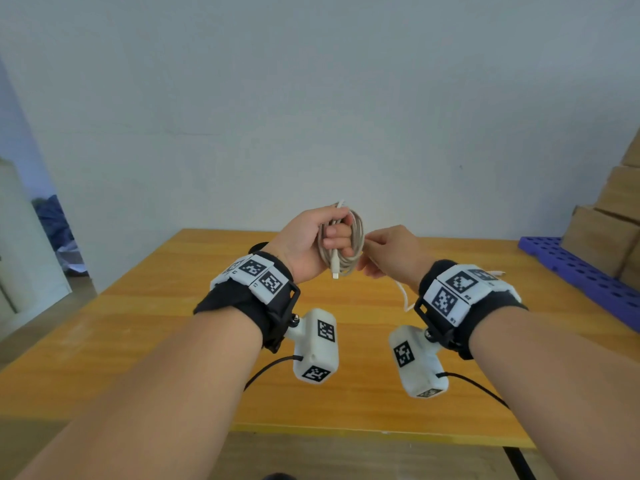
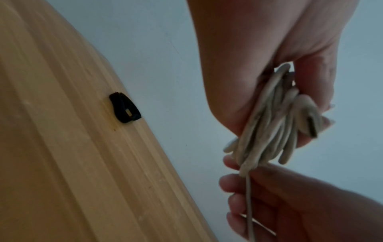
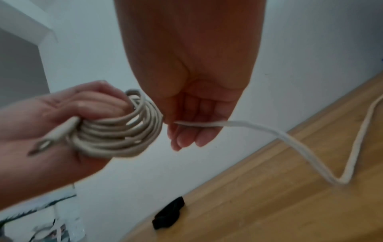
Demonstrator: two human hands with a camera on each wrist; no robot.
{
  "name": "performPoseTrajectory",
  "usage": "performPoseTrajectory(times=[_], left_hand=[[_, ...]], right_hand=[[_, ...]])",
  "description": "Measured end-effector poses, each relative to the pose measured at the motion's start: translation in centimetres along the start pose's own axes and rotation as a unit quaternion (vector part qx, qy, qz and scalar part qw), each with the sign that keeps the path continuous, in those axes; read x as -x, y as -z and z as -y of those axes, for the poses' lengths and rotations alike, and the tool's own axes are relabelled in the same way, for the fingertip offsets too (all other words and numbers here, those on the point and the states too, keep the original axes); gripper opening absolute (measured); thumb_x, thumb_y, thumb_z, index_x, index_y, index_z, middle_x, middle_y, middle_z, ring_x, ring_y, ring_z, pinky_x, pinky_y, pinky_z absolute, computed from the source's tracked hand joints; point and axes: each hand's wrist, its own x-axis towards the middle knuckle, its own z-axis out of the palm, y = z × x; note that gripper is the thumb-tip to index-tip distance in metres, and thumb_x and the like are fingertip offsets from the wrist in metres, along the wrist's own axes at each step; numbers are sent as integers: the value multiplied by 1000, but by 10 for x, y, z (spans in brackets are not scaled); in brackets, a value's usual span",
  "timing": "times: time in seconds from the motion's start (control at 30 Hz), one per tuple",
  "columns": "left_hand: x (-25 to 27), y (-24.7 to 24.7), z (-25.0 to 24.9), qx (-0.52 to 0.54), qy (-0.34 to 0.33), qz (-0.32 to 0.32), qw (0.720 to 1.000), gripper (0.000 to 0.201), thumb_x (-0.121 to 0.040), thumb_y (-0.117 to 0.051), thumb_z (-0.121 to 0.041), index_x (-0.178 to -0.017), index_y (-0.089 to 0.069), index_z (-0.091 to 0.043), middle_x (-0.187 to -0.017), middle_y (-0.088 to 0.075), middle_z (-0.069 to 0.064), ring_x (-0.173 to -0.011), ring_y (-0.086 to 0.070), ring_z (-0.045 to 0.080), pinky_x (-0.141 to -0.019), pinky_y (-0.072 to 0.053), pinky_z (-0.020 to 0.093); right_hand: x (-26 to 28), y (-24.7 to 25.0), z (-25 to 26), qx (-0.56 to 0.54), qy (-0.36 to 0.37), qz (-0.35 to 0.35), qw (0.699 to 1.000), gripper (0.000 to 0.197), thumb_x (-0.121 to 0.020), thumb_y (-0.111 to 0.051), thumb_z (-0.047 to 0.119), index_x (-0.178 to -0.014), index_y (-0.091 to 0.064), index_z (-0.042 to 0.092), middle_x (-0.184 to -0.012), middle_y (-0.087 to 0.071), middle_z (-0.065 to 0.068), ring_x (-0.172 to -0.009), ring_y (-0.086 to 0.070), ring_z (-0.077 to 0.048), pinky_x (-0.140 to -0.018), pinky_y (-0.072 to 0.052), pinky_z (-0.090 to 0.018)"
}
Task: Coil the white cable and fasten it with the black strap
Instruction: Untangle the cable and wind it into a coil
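Above the wooden table, my left hand grips several loops of the white cable. One plug hangs down from the palm. My right hand is just right of the coil and pinches the loose strand. That strand sags to the table and runs off to the right. In the wrist views the coil sits between both hands. The black strap lies alone near the table's far edge. In the head view the strap is mostly hidden behind my left wrist.
A purple perforated pallet carries stacked cardboard boxes to the right of the table. A pale wall rises directly behind the far edge. A doorway with clutter opens at the left.
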Motion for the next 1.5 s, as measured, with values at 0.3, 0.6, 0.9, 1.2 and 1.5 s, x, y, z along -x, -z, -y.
performPoseTrajectory(times=[0.3,0.6,0.9,1.2,1.5], left_hand=[[-5,-12,1,78,-48,-42,995,12,-92,-38,-5,-89,-49,-5,-67,-44,2,-57,-43,13,-69,-42,28],[-18,-17,7,-43,-137,-171,975,10,-93,-50,5,-91,-48,-5,-77,-60,9,-55,-53,11,-63,-47,26],[-18,0,11,-232,-131,-226,937,27,-91,-56,-2,-115,-45,-4,-93,-58,6,-72,-50,11,-79,-41,31],[-19,9,20,-432,-109,-234,864,33,-87,-58,-13,-117,-42,-14,-108,-60,10,-94,-60,23,-77,-53,37],[-16,17,21,-482,-47,-151,862,23,-90,-51,-17,-68,-51,-8,-64,-55,12,-56,-48,22,-64,-41,32]], right_hand=[[8,-8,6,68,-38,106,991,25,-97,-44,17,-95,-67,7,-70,-67,-3,-53,-55,-11,-52,-49,-19],[13,-14,11,124,2,134,983,25,-96,-48,21,-89,-70,12,-61,-60,2,-44,-49,-13,-50,-43,-20],[16,-10,15,144,13,119,982,25,-94,-51,23,-85,-72,11,-54,-55,5,-43,-42,-7,-47,-35,-20],[18,-8,18,121,29,98,987,19,-86,-60,23,-71,-70,16,-51,-53,0,-42,-40,-9,-48,-34,-20],[13,-2,14,82,48,49,994,16,-82,-67,20,-68,-73,13,-46,-50,1,-32,-37,-1,-40,-33,-14]])
